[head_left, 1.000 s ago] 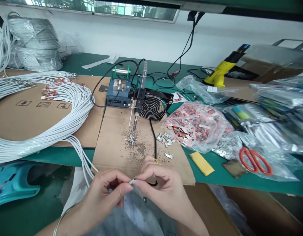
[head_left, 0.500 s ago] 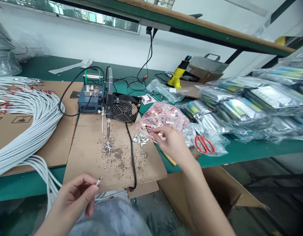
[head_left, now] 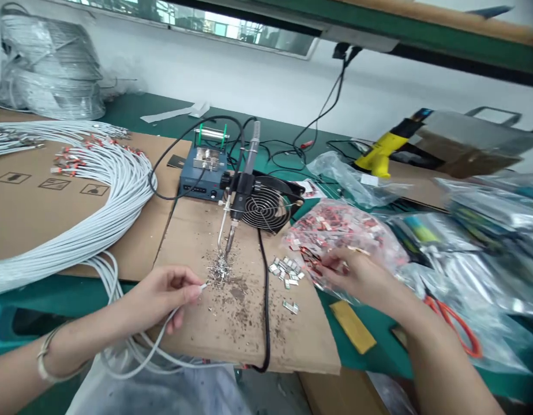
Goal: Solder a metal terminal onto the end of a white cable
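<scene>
Compared with half a second ago: left hand (head_left: pixel 162 294) now lying farther up over the cardboard sheet (head_left: pixel 197 230), no longer below its near edge; right hand (head_left: pixel 351 275) now dipping into the bag of clips (head_left: pixel 344 227) rather than hovering by the loose pile.

Left grip pinching the bare end of a white cable (head_left: pixel 205 285) between thumb and forefinger, other fingers curled loosely beneath; cable tip sitting just at 7 o'clock from the solder splatter (head_left: pixel 218 268) under the soldering iron (head_left: pixel 238 202). Trailing back toward 7 o'clock, looping off the near edge of the table (head_left: pixel 361 351). Right grip partly closed, fingertips resting among the red and silver clips at the bag's mouth; impossible to tell whether anything is pinched there.

Loose metal clips (head_left: pixel 286 268) lying between both hands, just at 9 o'clock of the right hand. Black cord (head_left: pixel 264 288) running down the cardboard toward 6 o'clock, separating the two hands. Bundle of white cables (head_left: pixel 89 213) crowding 9 o'clock; orange scissors (head_left: pixel 454 323) and yellow pad (head_left: pixel 352 327) sitting at 4 o'clock. Bare cardboard remaining open between iron tip and near edge.
</scene>
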Tool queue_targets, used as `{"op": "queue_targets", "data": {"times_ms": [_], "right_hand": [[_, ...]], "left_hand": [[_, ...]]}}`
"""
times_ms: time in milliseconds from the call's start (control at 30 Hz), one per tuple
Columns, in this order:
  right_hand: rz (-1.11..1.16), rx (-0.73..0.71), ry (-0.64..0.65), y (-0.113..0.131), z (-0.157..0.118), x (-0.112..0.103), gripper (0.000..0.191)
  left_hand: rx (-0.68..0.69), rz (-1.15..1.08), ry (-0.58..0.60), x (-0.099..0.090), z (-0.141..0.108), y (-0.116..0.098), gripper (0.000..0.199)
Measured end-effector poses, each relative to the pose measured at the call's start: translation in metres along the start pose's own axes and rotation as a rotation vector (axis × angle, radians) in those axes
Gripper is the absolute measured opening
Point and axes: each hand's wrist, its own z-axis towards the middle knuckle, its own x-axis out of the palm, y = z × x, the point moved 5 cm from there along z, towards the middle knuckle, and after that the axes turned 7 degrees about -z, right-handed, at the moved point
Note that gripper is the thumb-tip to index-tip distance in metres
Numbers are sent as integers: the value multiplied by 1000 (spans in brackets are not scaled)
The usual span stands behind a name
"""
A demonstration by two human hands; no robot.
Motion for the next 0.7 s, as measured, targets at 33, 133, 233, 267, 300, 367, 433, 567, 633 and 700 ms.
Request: {"op": "queue_targets", "data": {"times_ms": [33, 133, 233, 267, 300, 367, 433, 567, 633, 700], "right_hand": [[5, 25, -13, -1, -2, -4, 25], [117, 96, -124, 7, -10, -20, 25], [541, 119, -274, 31, -19, -34, 30], [692, 118, -288, 42, -20, -33, 29], [816, 98, -269, 56, -19, -30, 26], [1004, 47, -136, 87, -15, -16, 26], [1159, 28, 42, 116, -9, 1, 30], [1394, 78, 283, 150, 5, 27, 38], [1486, 115, 331, 157, 9, 33, 39], [1545, 130, 340, 160, 11, 36, 36]], "left_hand": [[4, 17, 9, -2, 5, -5, 35], [23, 88, 13, -4, 17, -20, 26], [48, 200, 2, -6, 28, -31, 24], [60, 223, 11, -6, 32, -34, 24], [75, 237, 27, -5, 35, -36, 24], [98, 241, 67, -4, 40, -38, 25], [102, 241, 81, -5, 43, -37, 27], [77, 198, 57, -8, 46, -34, 31], [74, 184, 61, -8, 47, -34, 34], [73, 185, 80, -8, 48, -35, 34]]}}
